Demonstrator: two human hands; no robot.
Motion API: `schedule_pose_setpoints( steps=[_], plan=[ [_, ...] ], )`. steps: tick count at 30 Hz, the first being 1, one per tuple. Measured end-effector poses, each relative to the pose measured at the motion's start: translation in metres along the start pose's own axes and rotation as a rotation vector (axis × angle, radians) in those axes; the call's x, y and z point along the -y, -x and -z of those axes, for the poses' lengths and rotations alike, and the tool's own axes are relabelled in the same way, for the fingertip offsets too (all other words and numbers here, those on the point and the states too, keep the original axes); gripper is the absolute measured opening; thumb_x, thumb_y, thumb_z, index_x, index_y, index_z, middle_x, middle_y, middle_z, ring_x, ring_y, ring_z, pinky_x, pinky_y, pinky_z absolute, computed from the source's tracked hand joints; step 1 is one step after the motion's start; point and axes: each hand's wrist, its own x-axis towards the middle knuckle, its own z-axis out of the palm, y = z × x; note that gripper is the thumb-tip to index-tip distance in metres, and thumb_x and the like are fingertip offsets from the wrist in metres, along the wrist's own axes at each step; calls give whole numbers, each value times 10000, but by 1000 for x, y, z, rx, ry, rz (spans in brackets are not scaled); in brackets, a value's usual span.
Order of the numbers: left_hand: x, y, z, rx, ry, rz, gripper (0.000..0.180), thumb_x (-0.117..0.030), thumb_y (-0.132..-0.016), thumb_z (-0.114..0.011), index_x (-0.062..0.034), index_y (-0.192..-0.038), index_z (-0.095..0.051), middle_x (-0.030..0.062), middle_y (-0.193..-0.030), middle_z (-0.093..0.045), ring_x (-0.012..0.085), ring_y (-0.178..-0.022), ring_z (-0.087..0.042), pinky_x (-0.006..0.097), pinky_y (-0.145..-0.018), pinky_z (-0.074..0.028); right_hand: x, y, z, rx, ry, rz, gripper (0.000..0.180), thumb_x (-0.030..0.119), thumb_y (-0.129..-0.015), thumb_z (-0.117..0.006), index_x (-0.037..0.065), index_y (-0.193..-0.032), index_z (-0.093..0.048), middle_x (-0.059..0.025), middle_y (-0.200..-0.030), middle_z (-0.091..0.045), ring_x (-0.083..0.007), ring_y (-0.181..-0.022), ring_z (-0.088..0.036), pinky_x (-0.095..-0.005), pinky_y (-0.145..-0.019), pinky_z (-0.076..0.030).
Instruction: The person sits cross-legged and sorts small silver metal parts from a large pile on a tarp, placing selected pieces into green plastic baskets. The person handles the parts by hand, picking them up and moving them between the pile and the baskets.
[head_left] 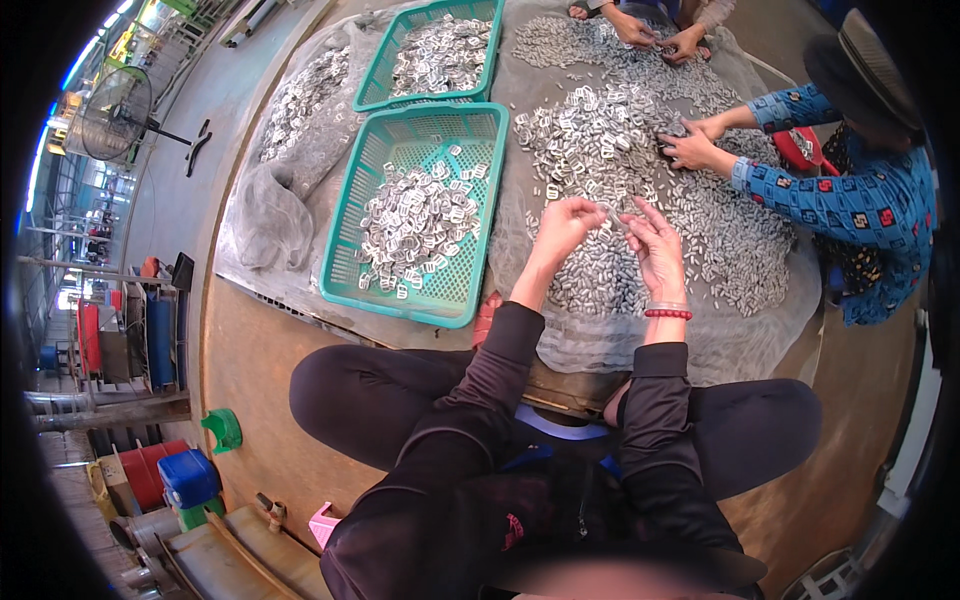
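Observation:
My left hand (566, 232) is closed in a pinch, its fingertips meeting those of my right hand over the heap. Between them is a small grey metal piece (615, 216), too small and blurred to tell its exact kind. Thumb and fingers of my right hand (656, 250) also close on this piece, and a red bead bracelet circles that wrist. Below and beyond lie silvery slotted buckles (575, 140) and a spread of small grey oblong metal pieces (745, 240). To the left, a turquoise basket (400, 311) holds a loose pile of buckles.
A second turquoise basket (430, 100) with buckles stands beyond the first. Crumpled mesh sheeting (270, 225) lies at left. A co-worker's hands (695, 143) reach into the heap from the right, beside a red scoop (803, 150). Another person's hands (662, 42) work at the far side.

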Motion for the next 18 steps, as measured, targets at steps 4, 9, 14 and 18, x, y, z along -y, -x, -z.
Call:
schedule_pose_setpoints(
  steps=[4, 9, 14, 18],
  plan=[
    [-7, 4, 13, 34, 236, 298, 123, -63, -764, -641, -26, -874, -600, 16, -689, -607, 18, -459, -392, 175, -382, -242, 4, 7, -2, -42, -14, -42, 382, 192, -912, -537, 37, -1257, -483, -112, -964, -604, -140, -721, -574, -288, -687, -529],
    [-11, 9, 11, 34, 167, 169, 276, -68, -738, -679, -32, -989, -570, 15, -720, -612, 14, -471, -406, 162, -402, -260, 1, 17, -15, 105, -28, -43, 422, 303, -914, -535, 86, -1272, -484, -104, -1079, -552, -184, -894, -565, -370, -754, -535],
    [-14, 12, 9, 29, 163, 188, 327, -85, -755, -652, -45, -1067, -561, 6, -714, -595, 14, -466, -382, 164, -402, -255, -3, 16, -21, 106, 101, 5, 283, 90, -847, -613, -27, -1103, -582, -71, -869, -632, -159, -696, -630, -229, -628, -526],
    [-17, 13, 9, 77, 318, 191, 219, -78, -781, -604, -23, -992, -620, 13, -683, -594, 11, -455, -368, 165, -396, -254, -3, 13, -17, 32, 110, -15, 206, 107, -841, -630, -5, -1012, -613, -60, -825, -634, -121, -590, -608, -219, -471, -482]
  ],
)
